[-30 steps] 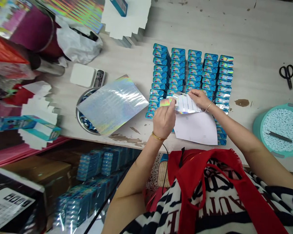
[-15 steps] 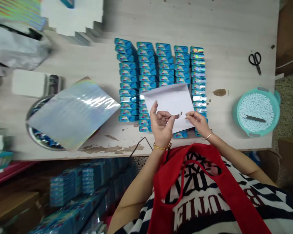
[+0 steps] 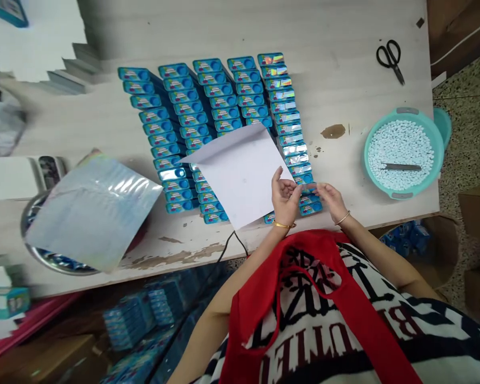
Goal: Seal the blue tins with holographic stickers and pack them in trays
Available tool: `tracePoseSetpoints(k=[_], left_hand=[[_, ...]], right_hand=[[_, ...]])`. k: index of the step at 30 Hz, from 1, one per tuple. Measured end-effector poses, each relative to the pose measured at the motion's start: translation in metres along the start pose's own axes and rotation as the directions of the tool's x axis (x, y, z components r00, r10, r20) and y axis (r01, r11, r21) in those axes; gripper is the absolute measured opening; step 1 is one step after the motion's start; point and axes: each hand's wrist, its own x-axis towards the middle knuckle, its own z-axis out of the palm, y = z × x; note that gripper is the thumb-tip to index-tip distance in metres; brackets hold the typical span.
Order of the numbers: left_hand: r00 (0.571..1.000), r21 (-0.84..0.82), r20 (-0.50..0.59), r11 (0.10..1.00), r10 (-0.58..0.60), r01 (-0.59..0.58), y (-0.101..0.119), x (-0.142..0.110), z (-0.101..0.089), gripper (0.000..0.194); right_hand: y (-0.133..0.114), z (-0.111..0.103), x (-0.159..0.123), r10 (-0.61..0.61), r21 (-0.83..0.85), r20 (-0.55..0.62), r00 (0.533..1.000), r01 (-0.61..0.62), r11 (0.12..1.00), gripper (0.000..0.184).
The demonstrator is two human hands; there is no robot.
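Between my two hands stretches a small shiny sticker strip [image 3: 309,187], pinched at its left end by my left hand [image 3: 285,199] and at its right end by my right hand [image 3: 333,202]. It is over the near end of the rightmost row of blue boxes [image 3: 290,129]; whether it touches a box I cannot tell. Shiny strips show on the top ends of several boxes in that row. A white-backed sheet [image 3: 242,178] with a curled far edge lies across the middle rows, close to my left hand.
At the right stand a turquoise basin [image 3: 404,193] of small white pellets, with dark tweezers [image 3: 402,167] on them, and black scissors [image 3: 391,60]. At the left, a holographic sheet [image 3: 96,208] covers part of a metal bowl [image 3: 34,248], near a white scale [image 3: 12,178].
The sticker sheet went from my hands to lying on the boxes. A strip came off in my left hand; now both hands hold it at the right row. The view swung right.
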Motion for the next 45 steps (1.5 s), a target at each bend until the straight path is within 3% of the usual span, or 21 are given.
tracePoseSetpoints(k=[4, 8, 11, 15, 20, 25, 29, 36, 38, 40, 42, 45], left_hand=[[1.0, 0.011, -0.027, 1.0, -0.011, 0.012, -0.013, 0.014, 0.012, 0.074], [0.999, 0.17, -0.035, 0.985, 0.029, -0.023, -0.023, 0.022, 0.015, 0.071], [0.999, 0.351, -0.029, 0.936, 0.016, -0.005, -0.027, 0.025, 0.015, 0.073], [0.999, 0.481, -0.026, 0.876, -0.035, 0.043, -0.03, 0.026, 0.017, 0.079], [0.998, 0.548, -0.001, 0.835, -0.062, 0.053, -0.036, 0.027, 0.02, 0.081], [0.994, 0.655, 0.007, 0.751, -0.109, 0.078, -0.028, 0.031, 0.019, 0.083], [0.989, 0.716, -0.052, 0.684, -0.142, 0.136, -0.017, 0.033, 0.017, 0.091], [0.987, 0.622, -0.093, 0.766, -0.132, 0.161, -0.026, 0.035, 0.015, 0.082], [0.993, 0.567, -0.095, 0.817, -0.065, 0.108, -0.021, 0.033, 0.01, 0.071], [0.996, 0.474, -0.072, 0.881, 0.045, -0.006, -0.01, 0.027, 0.004, 0.052], [0.992, 0.321, -0.03, 0.941, 0.126, -0.11, 0.003, 0.019, -0.001, 0.033], [0.998, 0.081, 0.013, 0.995, 0.057, -0.058, 0.014, 0.006, -0.002, 0.022]], right_hand=[[0.003, 0.004, 0.023, -0.186, -0.049, -0.059, 0.981, 0.183, 0.982, 0.045], [0.008, -0.001, 0.047, -0.354, -0.337, -0.055, 0.934, 0.317, 0.887, 0.033], [0.014, -0.004, 0.056, -0.402, -0.564, -0.014, 0.916, 0.324, 0.759, 0.026], [0.021, -0.004, 0.058, -0.403, -0.699, 0.023, 0.915, 0.303, 0.648, 0.023], [0.026, -0.005, 0.062, -0.396, -0.731, 0.05, 0.917, 0.304, 0.611, 0.023], [0.039, -0.007, 0.069, -0.358, -0.661, 0.012, 0.934, 0.276, 0.697, 0.019], [0.048, -0.009, 0.066, -0.35, -0.612, 0.016, 0.937, 0.286, 0.737, 0.029], [0.045, -0.018, 0.059, -0.193, -0.787, 0.222, 0.956, 0.292, 0.543, 0.044], [0.04, -0.02, 0.06, -0.218, -0.758, 0.165, 0.962, 0.265, 0.596, 0.043], [0.033, -0.019, 0.057, -0.268, -0.596, 0.029, 0.963, 0.232, 0.768, 0.047], [0.025, -0.016, 0.05, -0.227, -0.319, -0.052, 0.973, 0.199, 0.927, 0.062], [0.015, -0.01, 0.033, -0.107, -0.005, 0.022, 0.994, 0.107, 0.994, 0.069]])
